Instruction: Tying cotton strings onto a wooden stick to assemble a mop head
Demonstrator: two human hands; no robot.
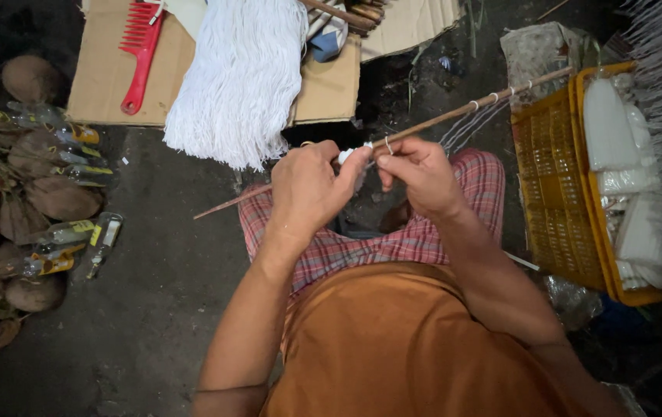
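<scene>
— Head view: which way does the stick (454, 116) run?

— Its long axis slants from the yellow crate (559, 193), upper right, down-left across the lap.

— And the hands?

— Left hand (308, 189) and right hand (420, 174) meet mid-stick, both grips closed, pinching white cord (346, 155) there.

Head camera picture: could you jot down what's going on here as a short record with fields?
Left hand: pinches white string against a thin wooden stick
Right hand: fingers on the same string, beside the left
Stick: slants across the lap, white loops knotted along it
Behind: white string bundle, red comb on cardboard
Right side: yellow crate
Left side: small bottles, coconuts
</scene>
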